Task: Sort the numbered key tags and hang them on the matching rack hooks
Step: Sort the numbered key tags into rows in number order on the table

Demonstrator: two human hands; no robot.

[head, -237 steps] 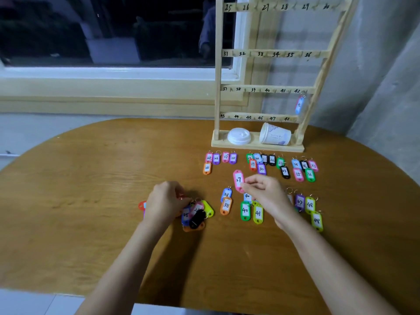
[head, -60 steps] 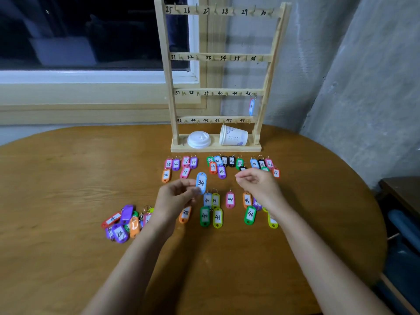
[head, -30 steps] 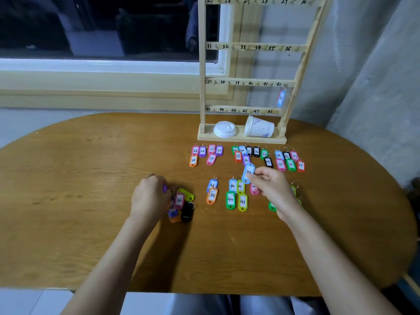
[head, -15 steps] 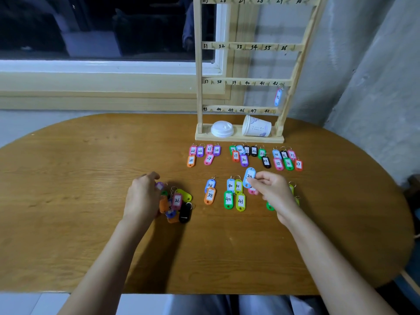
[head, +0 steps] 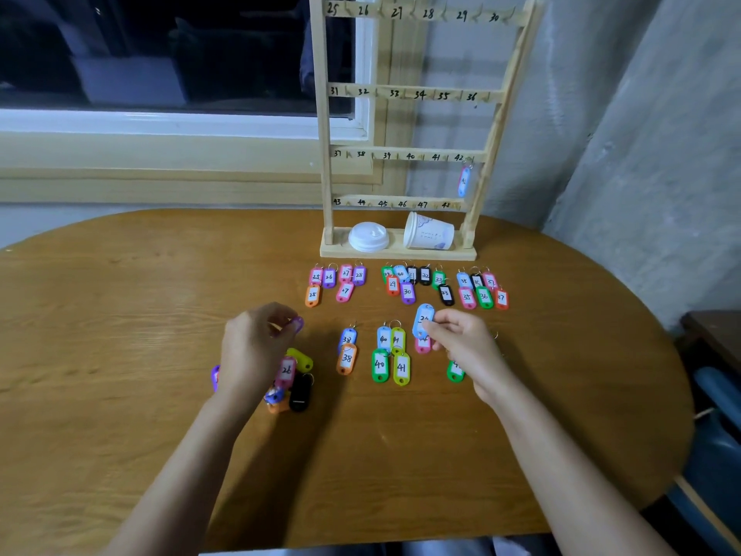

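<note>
right hand pinches a blue tag, left hand a purple tag over the small unsorted pile mid surface; sorted rows lie nr the far edge, but the rack holds just one hung tag, so hanging's barely begun.

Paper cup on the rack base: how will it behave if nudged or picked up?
The paper cup lies on its side on the rack base, so a nudge would probably roll it, curving since it tapers. Its lid sits beside it, so the open rim likely dents under a firm grip. Probably light.
</note>
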